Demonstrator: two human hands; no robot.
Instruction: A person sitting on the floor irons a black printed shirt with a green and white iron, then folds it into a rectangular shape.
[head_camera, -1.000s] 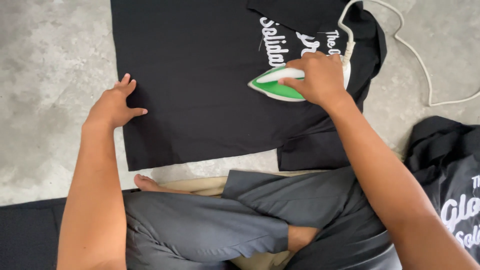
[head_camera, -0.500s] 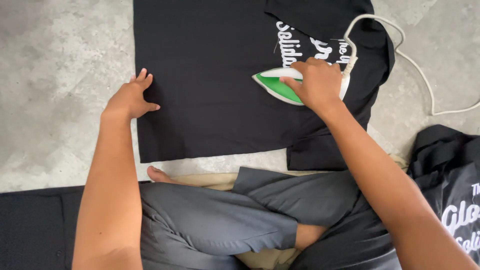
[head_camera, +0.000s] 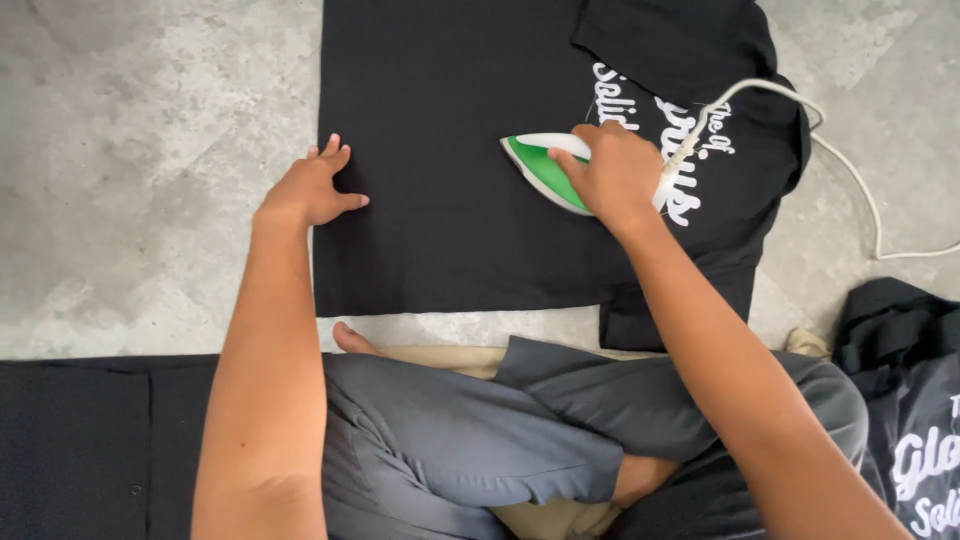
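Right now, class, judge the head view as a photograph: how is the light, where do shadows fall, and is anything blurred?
Head view: soft, even daylight, no glare; the left hand casts only a faint shadow on the black shirt; the right hand, closed on the green and white iron, looks sharp, with no visible motion blur; the concrete floor keeps its mottled texture.

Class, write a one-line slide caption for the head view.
Right hand presses green-and-white iron on black T-shirt; left hand flattens its edge.
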